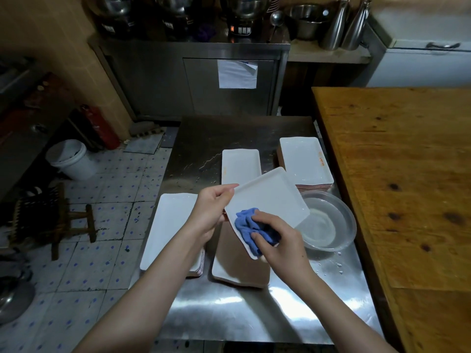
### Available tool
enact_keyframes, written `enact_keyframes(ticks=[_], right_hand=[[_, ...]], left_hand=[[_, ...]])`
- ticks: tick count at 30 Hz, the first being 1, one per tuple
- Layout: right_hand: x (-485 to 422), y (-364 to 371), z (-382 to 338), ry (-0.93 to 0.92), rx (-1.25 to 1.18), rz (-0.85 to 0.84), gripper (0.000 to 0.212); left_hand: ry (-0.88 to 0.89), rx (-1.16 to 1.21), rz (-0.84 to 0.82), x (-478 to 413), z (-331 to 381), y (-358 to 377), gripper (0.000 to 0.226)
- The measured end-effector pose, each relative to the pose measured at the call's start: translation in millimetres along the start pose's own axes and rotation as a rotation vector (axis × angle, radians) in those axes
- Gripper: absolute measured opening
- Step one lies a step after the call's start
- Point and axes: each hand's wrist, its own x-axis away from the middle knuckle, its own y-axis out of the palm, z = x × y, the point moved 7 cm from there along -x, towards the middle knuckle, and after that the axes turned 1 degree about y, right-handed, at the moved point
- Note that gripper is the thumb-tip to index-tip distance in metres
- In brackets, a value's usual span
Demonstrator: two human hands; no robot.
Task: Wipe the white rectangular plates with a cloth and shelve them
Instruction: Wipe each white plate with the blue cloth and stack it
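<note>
Head: left grip (212, 210) on plate (270, 197) edge.

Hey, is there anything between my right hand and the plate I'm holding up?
Only the blue cloth: the right hand holds it bunched against the plate near its lower end. The left hand grips the plate's left edge directly, with nothing in between.
</note>
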Motion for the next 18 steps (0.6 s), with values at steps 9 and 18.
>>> enact_keyframes(ticks=[9, 18], right_hand=[[-22, -33, 18, -0.051, 0.183, 0.063, 0.038], [-18, -25, -3, -0.126, 0.423, 0.089, 0.043]], left_hand=[[0.039, -0.025, 0.051, 11, 2, -24, 0.024], [0.030, 0.097, 0.016, 17, -9, -35, 0.028]])
